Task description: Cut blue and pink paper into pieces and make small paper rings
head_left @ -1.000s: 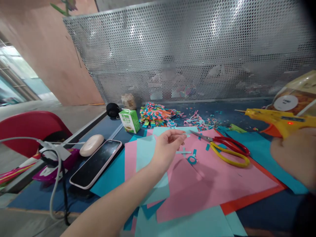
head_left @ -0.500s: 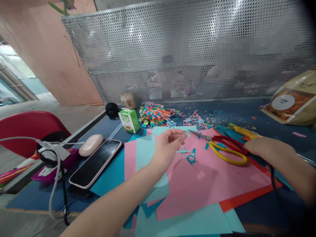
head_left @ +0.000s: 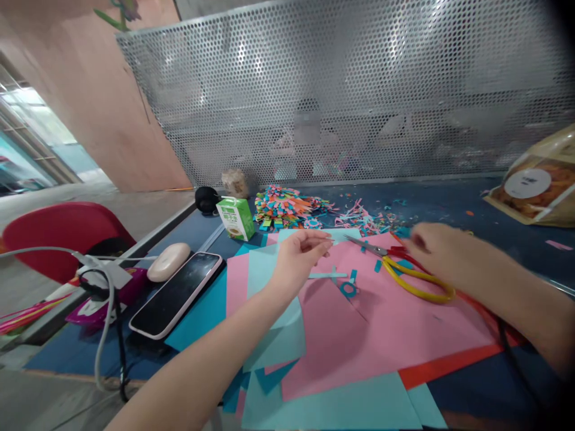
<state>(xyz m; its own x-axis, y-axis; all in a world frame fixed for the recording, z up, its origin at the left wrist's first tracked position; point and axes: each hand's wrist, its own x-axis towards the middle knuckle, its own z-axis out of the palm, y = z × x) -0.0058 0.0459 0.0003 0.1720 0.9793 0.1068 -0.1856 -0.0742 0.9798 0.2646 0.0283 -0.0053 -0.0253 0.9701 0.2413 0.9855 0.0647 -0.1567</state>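
Note:
Over the overlapping pink paper (head_left: 395, 335) and pale blue paper (head_left: 323, 401), my left hand (head_left: 299, 254) has thumb and fingertips pinched together; whatever is between them is too small to make out. My right hand (head_left: 429, 242), smeared by motion, hovers beside the red handle of the scissors (head_left: 375, 248), its fingers partly hidden. The scissors lie on the pink paper with red and yellow handles. Below the blades are a teal paper ring (head_left: 348, 289) with a tab and a pale blue paper strip (head_left: 326, 275).
Behind the sheets are a heap of colourful paper pieces (head_left: 283, 206), loose scraps (head_left: 359, 216) and a green drink carton (head_left: 236, 218). A phone (head_left: 177, 296) and a pale oval case (head_left: 168, 262) lie left. A snack bag (head_left: 534, 182) stands right, before a perforated metal screen (head_left: 287, 90).
My right hand has moved left from the yellow and orange tool at the right to beside the scissors' handles. My left hand has shifted slightly left, still pinched.

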